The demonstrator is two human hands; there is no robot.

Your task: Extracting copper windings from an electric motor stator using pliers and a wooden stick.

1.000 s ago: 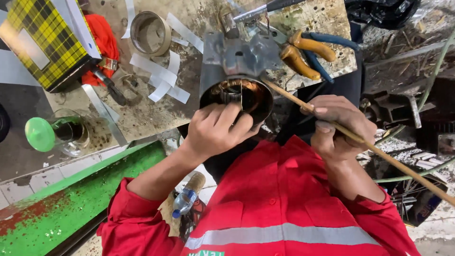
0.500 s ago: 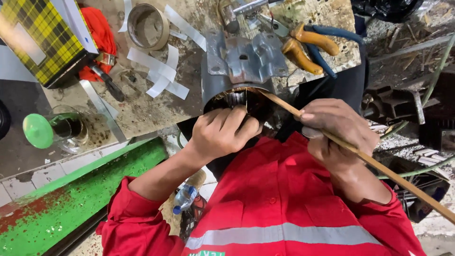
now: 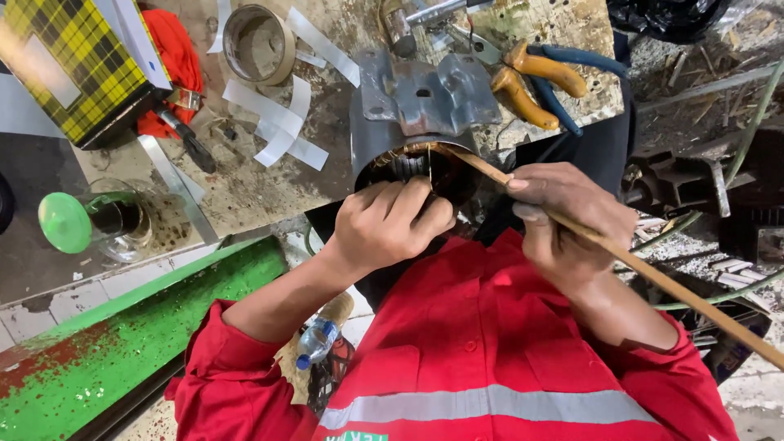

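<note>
A grey metal motor housing [image 3: 418,102] lies on the workbench edge with its round opening toward me and copper windings visible inside. My left hand [image 3: 390,222] is curled at the lower rim of that opening, its fingers closed on a thin strip or wire at the windings. My right hand [image 3: 563,220] grips a long bamboo stick [image 3: 653,278]; the stick's tip reaches into the top of the opening. I wear a red work jacket with a grey reflective band.
On the bench: pliers with yellow and blue handles [image 3: 535,82], a roll of tape [image 3: 255,41], several white paper strips [image 3: 273,122], a yellow plaid box [image 3: 69,65], a red cloth [image 3: 167,61]. A glass jar with a green lid [image 3: 90,222] stands left. A plastic bottle [image 3: 318,335] lies below.
The view has drifted slightly, so the housing sits lower in frame. Both hands stay at the opening, with the left fingers shifting a little on the windings.
</note>
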